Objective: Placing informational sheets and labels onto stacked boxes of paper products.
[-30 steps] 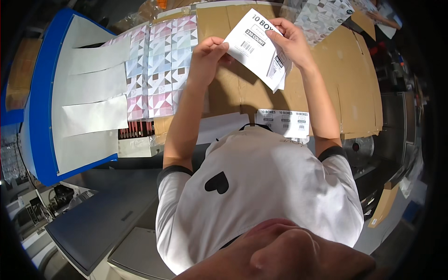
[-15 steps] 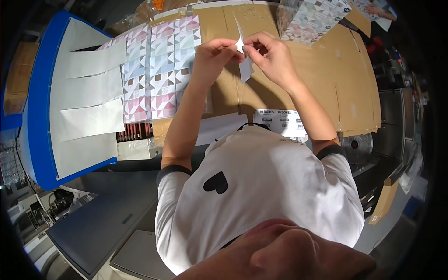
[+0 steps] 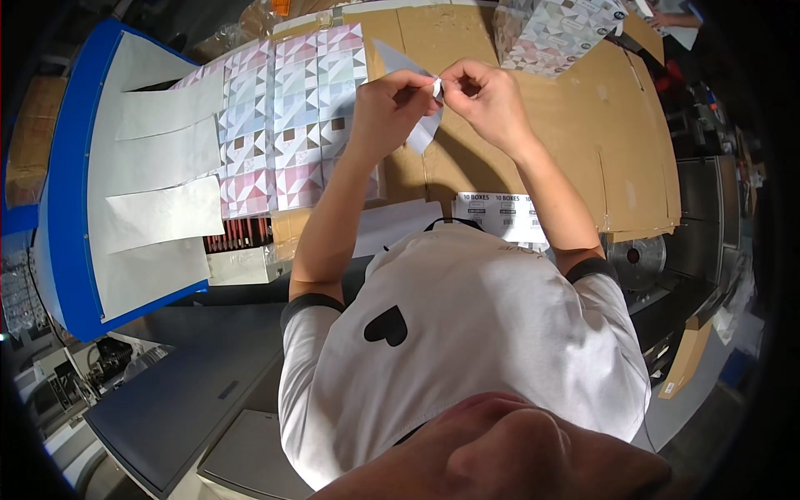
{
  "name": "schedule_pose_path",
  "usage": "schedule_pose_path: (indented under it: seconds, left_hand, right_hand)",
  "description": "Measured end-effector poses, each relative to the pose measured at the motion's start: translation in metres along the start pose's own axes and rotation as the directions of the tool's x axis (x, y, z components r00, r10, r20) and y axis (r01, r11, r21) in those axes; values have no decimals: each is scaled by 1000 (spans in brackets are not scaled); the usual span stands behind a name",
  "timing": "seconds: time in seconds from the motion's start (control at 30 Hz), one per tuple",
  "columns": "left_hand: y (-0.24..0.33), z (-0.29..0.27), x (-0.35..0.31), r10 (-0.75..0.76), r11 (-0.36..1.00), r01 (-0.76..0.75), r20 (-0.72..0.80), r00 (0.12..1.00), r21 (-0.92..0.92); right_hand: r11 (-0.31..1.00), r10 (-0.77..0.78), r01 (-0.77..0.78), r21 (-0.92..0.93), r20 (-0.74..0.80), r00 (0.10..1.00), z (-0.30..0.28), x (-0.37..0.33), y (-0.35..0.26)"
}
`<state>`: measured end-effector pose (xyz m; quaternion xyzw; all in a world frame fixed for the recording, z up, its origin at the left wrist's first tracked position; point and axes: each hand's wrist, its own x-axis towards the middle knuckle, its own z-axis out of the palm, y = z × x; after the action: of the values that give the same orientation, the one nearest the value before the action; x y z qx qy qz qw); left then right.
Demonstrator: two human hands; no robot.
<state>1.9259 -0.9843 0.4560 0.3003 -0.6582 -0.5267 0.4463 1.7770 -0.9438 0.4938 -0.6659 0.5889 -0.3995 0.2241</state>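
Observation:
Over the cardboard-covered table, a thin white sheet [image 3: 426, 133] hangs between my two hands. My left hand [image 3: 388, 115] is closed, pinching the sheet at its edge. My right hand [image 3: 488, 103] is also closed, its thumb and forefinger meeting the left fingertips at a small curled white bit of the sheet. Whether that curl is a peeled layer or a folded corner, I cannot tell. Just left of my left hand lie wrapped packs of patterned boxes [image 3: 297, 108] in pink, blue and grey triangles.
White flaps [image 3: 162, 208] hang from the blue-framed machine opening [image 3: 71, 183] at left, beside the packs. Flattened cardboard [image 3: 575, 150] covers the table. Printed label sheets [image 3: 496, 208] lie at its near edge. A patterned carton [image 3: 554, 37] stands far right, near another person's hand [image 3: 673, 18].
The white sheet has turned, so more of its face shows to the left. The wrapped packs have shifted slightly right, away from the flaps. Both hands have stayed almost in place.

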Motion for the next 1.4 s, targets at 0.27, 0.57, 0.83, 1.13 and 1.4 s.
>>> schedule_pose_path:
  seconds: [0.27, 0.57, 0.83, 1.13, 1.4]
  left_hand:
    - [-18, -12, -3, -151, 806, 56, -113, 982, -589]
    - [-33, -40, -4, -204, 486, 131, 34, 978, -864]
    - [-50, -46, -8, -65, 300, 47, 28, 997, -953]
    - [-67, -5, -33, -235, 907, 191, -75, 969, -375]
    - [-72, -15, -32, -297, 887, 138, -315, 901, -442]
  right_hand:
    - [844, 214, -201, 498, 32, 976, -12, 8, 35]
    - [789, 218, -242, 565, 111, 970, -16, 17, 104]
    - [558, 156, -434, 707, 424, 892, 16, 19, 100]
    - [858, 174, -199, 474, 97, 980, 48, 47, 62]
    - [968, 11, -83, 235, 293, 956, 86, -2, 48]
